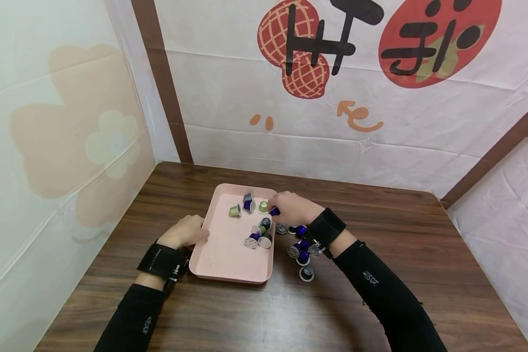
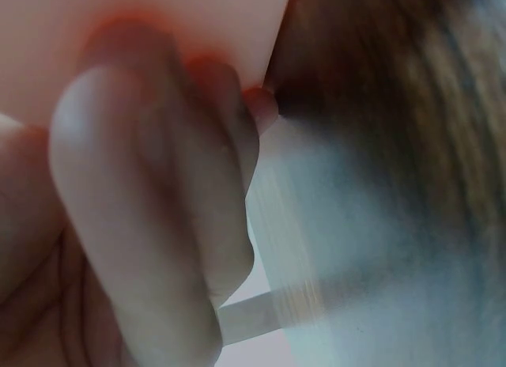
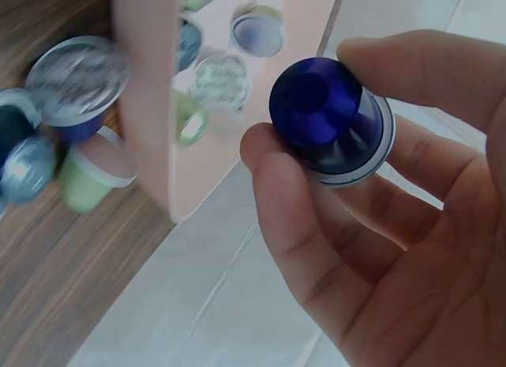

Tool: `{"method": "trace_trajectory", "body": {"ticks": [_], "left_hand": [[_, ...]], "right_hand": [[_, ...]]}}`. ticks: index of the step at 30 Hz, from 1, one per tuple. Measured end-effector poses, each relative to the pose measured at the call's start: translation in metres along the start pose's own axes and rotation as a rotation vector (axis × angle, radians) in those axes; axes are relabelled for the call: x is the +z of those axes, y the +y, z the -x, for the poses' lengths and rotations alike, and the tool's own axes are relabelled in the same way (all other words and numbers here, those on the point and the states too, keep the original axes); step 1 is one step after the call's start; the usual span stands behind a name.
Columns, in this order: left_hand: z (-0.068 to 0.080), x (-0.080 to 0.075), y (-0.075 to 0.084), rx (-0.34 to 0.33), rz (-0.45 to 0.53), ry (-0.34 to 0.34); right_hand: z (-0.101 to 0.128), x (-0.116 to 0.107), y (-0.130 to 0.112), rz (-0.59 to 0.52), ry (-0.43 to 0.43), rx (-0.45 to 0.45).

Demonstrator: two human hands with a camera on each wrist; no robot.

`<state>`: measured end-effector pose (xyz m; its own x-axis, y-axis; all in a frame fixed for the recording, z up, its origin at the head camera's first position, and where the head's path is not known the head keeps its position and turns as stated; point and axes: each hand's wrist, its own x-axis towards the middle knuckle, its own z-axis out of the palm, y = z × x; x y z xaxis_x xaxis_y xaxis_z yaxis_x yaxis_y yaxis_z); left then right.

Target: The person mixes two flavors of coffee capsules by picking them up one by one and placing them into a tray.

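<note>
On the brown wooden table (image 1: 422,254) lies one pink tray (image 1: 229,259), and small coffee capsules are split between it and the bare wood just to its right. Inside the tray I count about seven: two green ones (image 1: 235,210), the rest blue or purple, with three bunched near the right rim (image 1: 259,238). On the table beside that rim lie about seven more (image 1: 302,254), mostly blue, partly hidden under the right wrist, so the count there is rough.

The right hand (image 1: 290,208) hovers over the tray's far right edge and pinches one blue capsule (image 3: 330,118) between thumb and fingertips, clear of the tray floor. The head view shows this capsule only as a small dark spot at the fingertips; the right wrist view shows it plainly, narrow end toward the camera, its silver rim against the fingers (image 3: 427,66), with the tray's wall and blurred capsules behind it.

The left hand (image 1: 186,231) rests at the tray's left edge. From the head view its fingers look curled against the rim; the left wrist view, very close and blurred, shows the fingers (image 2: 150,209) pressed together against the pink tray wall, and whether they hook under the rim I cannot tell.

Both wrists wear a black strap (image 1: 163,260).
</note>
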<state>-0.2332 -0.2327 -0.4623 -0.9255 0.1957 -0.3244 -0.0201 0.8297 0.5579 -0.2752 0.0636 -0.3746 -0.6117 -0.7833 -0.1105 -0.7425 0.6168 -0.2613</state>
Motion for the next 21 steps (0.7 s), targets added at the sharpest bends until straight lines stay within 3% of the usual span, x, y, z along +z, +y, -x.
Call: {"method": "trace_trajectory", "body": {"ticks": [9, 17, 21], "left_hand": [[-0.001, -0.001, 0.0, -0.012, -0.001, -0.006], [-0.001, -0.001, 0.001, -0.017, 0.002, -0.005], [-0.001, 0.0, 0.0, -0.005, -0.017, 0.0]], "right_hand": [[-0.019, 0.004, -0.019, 0.012, -0.017, 0.024], [-0.036, 0.013, -0.023, 0.071, 0.02, -0.038], [-0.041, 0.017, -0.023, 0.058, 0.016, -0.027]]}}
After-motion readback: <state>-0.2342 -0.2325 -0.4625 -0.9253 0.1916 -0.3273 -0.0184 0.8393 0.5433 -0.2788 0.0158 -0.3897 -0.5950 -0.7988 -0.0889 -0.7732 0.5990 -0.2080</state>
